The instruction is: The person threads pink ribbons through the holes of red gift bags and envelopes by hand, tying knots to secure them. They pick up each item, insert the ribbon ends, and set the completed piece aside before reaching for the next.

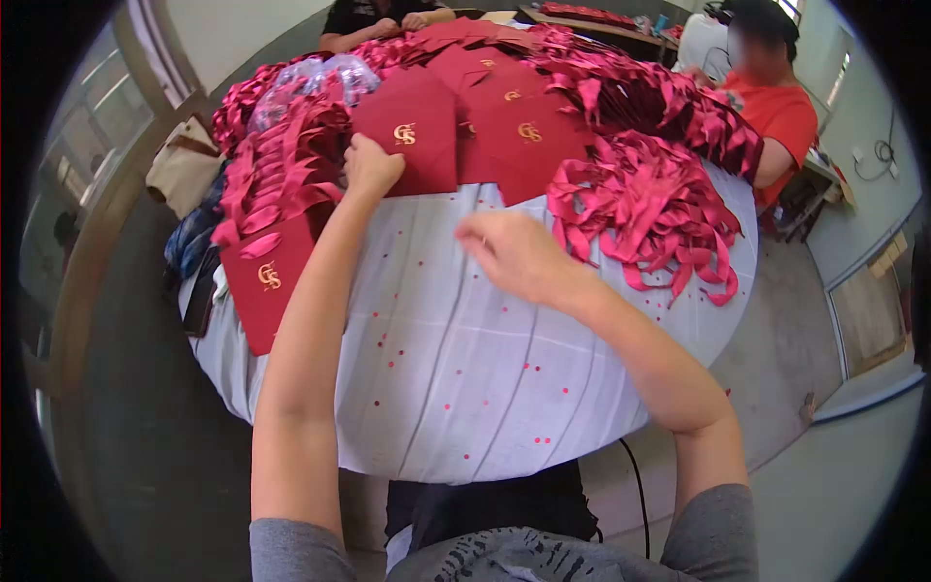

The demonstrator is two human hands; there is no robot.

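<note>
My left hand (373, 169) is closed on the lower left edge of a dark red paper gift bag (422, 131) with a gold monogram, its thumb lying over the front. Over the white tablecloth, just below the bags, my right hand (514, 254) hovers with loosely bent fingers, a little blurred, and nothing shows in it. Another red bag (529, 136) with the same gold mark lies to the right, overlapping more bags behind. Right of my right hand is a loose heap of pink-red ribbon (659, 213).
A row of ribbon-handled bags (272, 262) lines the left side, near clear plastic wrapping (310, 87). Small red dots (527, 367) are scattered on the tablecloth (465, 388). One person in a red shirt (781, 116) sits at the right; another person's hands (402, 23) are at the far side.
</note>
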